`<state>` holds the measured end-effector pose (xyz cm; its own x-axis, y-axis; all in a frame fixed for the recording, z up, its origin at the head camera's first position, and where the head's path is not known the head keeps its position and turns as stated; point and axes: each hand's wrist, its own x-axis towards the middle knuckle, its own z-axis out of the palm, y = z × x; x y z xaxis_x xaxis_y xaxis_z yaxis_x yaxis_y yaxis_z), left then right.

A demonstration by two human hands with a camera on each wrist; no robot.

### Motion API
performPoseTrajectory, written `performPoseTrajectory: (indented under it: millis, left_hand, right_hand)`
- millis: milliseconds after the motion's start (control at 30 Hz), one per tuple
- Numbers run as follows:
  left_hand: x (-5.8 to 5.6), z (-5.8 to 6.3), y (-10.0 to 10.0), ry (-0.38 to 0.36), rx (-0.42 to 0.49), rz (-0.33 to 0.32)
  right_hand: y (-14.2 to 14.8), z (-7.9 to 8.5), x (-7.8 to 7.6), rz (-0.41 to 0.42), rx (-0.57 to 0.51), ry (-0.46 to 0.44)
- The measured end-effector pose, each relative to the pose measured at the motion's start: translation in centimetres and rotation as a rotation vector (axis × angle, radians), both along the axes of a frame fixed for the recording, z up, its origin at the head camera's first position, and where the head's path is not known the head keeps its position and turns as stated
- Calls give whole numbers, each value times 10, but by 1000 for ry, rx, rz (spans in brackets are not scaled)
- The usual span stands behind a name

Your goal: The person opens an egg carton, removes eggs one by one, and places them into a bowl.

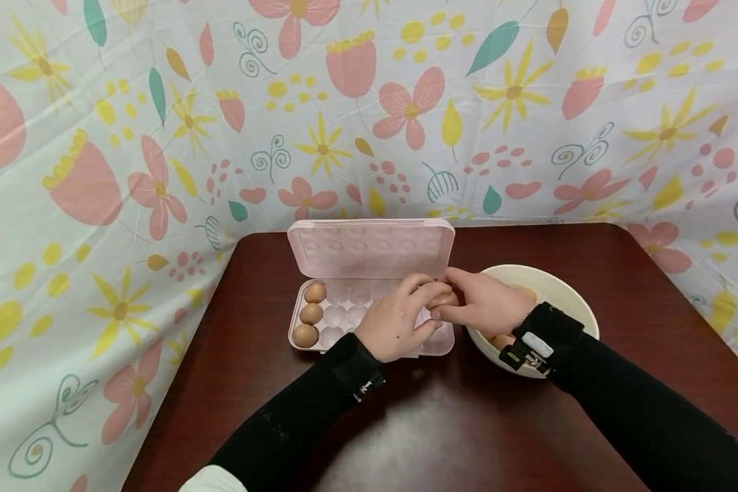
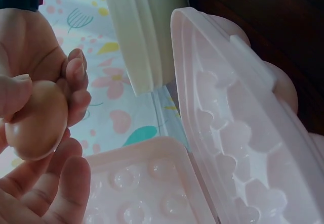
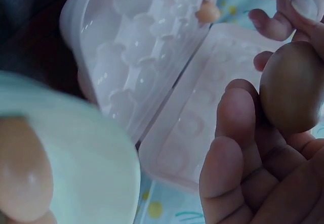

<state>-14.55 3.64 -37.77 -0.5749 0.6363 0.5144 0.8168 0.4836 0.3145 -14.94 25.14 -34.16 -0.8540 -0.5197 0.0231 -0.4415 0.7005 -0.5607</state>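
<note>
Both hands meet around one brown egg (image 1: 444, 299) over the right part of a pink egg carton (image 1: 296, 321). The left hand (image 1: 396, 321) holds it from the left, fingers bent over its top. From the right, the right hand (image 1: 488, 301) grips the same egg with thumb and fingers. Up close in the left wrist view, the egg (image 2: 38, 123) sits between the fingers of both hands. Three brown eggs, the middle one (image 1: 311, 313) among them, fill the carton's leftmost row. The carton's right cups are partly hidden by the hands.
The carton's lid (image 1: 372, 249) stands raised at the back. A cream bowl (image 1: 575, 301) with several eggs (image 1: 501, 340) sits to the right, partly beneath the right wrist. The dark wood table (image 1: 406, 430) borders a flowered cloth (image 1: 344, 137) behind and at the sides.
</note>
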Motion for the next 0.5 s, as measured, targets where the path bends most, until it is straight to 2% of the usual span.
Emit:
performPoseTrajectory:
  millis: [233, 367, 500]
  left_hand:
    - [3, 5, -14, -7, 6, 6]
    - [5, 7, -25, -11, -14, 33]
    - [2, 8, -42, -18, -44, 69]
  right_hand:
    - [-12, -1, 1, 64, -96, -21]
    - [-20, -5, 1, 90, -102, -19]
    - [-25, -6, 0, 114, -81, 10]
